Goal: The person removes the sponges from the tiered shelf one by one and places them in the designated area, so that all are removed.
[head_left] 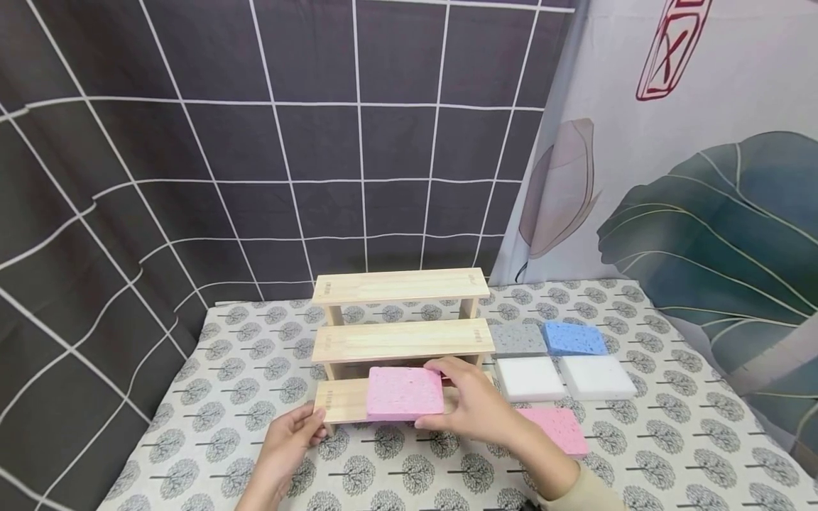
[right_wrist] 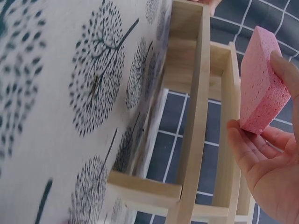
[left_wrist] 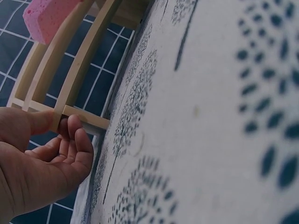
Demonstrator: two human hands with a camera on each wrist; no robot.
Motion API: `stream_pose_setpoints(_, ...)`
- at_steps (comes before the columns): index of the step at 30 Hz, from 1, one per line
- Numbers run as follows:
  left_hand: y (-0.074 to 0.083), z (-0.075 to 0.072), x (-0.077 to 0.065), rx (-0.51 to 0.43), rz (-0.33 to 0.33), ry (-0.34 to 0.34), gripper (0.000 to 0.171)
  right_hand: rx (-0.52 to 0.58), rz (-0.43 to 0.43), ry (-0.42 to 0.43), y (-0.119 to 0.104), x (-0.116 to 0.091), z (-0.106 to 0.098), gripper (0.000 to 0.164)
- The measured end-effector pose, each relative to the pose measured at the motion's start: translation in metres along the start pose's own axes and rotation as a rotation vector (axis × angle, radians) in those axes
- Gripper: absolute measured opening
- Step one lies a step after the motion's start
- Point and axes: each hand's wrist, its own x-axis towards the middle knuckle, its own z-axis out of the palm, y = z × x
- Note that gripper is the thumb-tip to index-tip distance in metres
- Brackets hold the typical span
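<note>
A three-step wooden rack [head_left: 401, 341] stands on the tree-print cloth. A pink sponge [head_left: 404, 392] lies on its lowest step, and my right hand [head_left: 469, 404] holds it by the right end, thumb at the front edge, fingers over the back. In the right wrist view the pink sponge [right_wrist: 259, 88] sits between thumb and fingers beside the rack [right_wrist: 198, 116]. My left hand [head_left: 290, 443] grips the front left corner of the lowest step. The left wrist view shows the left hand [left_wrist: 44, 158] with thumb and fingers pinching the rack's corner [left_wrist: 70, 112], and the pink sponge [left_wrist: 46, 16] beyond.
Right of the rack lie a grey sponge [head_left: 517, 339], a blue sponge [head_left: 574, 338], two white sponges [head_left: 529, 378] [head_left: 597, 376] and another pink sponge [head_left: 559, 428]. A dark grid-pattern curtain [head_left: 255, 142] hangs behind, a leaf-print one [head_left: 703, 213] on the right.
</note>
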Motion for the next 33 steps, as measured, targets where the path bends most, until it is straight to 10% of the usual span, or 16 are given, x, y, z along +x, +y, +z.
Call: stream_pose_setpoints(33,0.000,0.000,-0.001,-0.005,0.011,0.001,0.049,-0.028,0.026,0.032,0.025,-0.028,-0.027,0.074)
